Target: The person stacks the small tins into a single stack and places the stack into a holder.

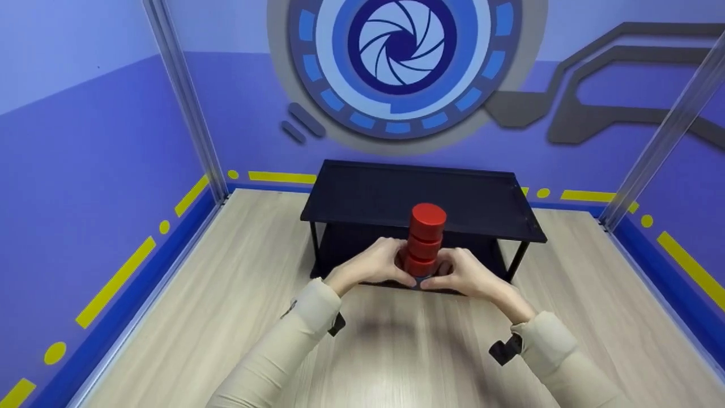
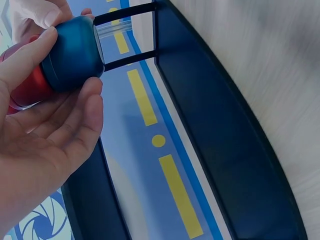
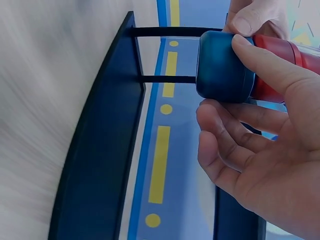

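Note:
Both hands hold a tall stack of pieces upright in front of the black shelf. Its upper part is several short red cylinders [image 1: 428, 222], with narrow grooves between them. At the bottom is a dark blue cylinder with rounded edges [image 2: 75, 54], mostly hidden by the thumbs in the head view. My left hand [image 1: 378, 262] grips the stack low on its left side, thumb across the seam of blue and red. From the other side my right hand [image 1: 465, 274] grips it, thumb on the blue cylinder [image 3: 222, 65] and fingers curled below. The wrist views show the blue end raised above the lower board.
The two-tier black shelf [image 1: 368, 190] stands on the wood-look table [image 1: 255, 243] against the back wall, with thin posts at its corners. Blue-purple panels [image 1: 85, 170] with yellow marks enclose the sides and back. Metal corner posts [image 1: 190, 107] rise at the back corners.

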A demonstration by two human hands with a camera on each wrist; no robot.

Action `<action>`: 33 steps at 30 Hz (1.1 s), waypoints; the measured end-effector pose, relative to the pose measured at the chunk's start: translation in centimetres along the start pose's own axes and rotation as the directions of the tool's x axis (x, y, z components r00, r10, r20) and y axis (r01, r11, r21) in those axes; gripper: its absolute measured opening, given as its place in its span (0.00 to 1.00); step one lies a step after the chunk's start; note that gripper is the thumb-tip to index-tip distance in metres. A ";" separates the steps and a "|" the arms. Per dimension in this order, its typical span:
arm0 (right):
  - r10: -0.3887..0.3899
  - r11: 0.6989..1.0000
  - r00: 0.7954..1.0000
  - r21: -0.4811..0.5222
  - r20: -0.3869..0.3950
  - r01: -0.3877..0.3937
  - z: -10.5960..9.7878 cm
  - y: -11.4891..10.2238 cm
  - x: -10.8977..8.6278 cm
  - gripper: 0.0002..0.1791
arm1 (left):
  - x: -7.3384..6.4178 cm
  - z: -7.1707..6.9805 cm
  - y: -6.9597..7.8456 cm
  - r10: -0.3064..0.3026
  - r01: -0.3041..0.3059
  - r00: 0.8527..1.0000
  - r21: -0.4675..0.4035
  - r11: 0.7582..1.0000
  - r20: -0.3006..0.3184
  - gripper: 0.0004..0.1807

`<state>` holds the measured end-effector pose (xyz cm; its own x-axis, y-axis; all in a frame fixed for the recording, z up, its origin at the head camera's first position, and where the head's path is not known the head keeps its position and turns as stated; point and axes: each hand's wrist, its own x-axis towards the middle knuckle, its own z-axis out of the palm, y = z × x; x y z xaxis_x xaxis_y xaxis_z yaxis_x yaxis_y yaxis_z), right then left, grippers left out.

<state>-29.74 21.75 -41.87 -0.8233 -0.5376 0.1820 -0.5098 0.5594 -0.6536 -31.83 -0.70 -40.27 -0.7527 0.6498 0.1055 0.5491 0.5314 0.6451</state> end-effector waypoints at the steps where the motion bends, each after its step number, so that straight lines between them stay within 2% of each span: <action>1: 0.003 1.000 1.000 0.002 0.003 -0.003 -0.2 -0.1 0.1 0.19 | 0.0 -0.1 0.1 -0.001 0.001 1.000 -0.004 1.000 0.002 0.27; 7: 0.011 1.000 1.000 -0.009 0.014 -0.011 -1.0 -0.7 0.5 0.20 | 0.2 -0.9 0.5 -0.014 0.014 1.000 -0.012 1.000 0.008 0.28; 18: 0.008 1.000 1.000 0.001 0.021 -0.008 -2.7 -1.6 1.5 0.20 | 1.0 -2.8 1.1 0.015 -0.015 1.000 -0.003 1.000 -0.008 0.27; 25: 0.017 0.999 1.000 -0.028 0.012 -0.017 -4.0 -2.4 2.1 0.21 | 1.4 -4.0 2.0 0.021 -0.021 1.000 -0.001 1.000 -0.017 0.27; 33: 0.018 0.999 1.000 -0.043 -0.006 -0.018 -5.6 -3.4 3.2 0.20 | 2.2 -5.5 2.4 0.042 -0.043 0.999 -0.051 0.998 -0.029 0.28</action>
<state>-32.00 21.68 -35.02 -0.8339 -0.5235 0.1746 -0.5048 0.5957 -0.6248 -34.13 -1.02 -34.28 -0.7394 0.6553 0.1543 0.5619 0.4744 0.6776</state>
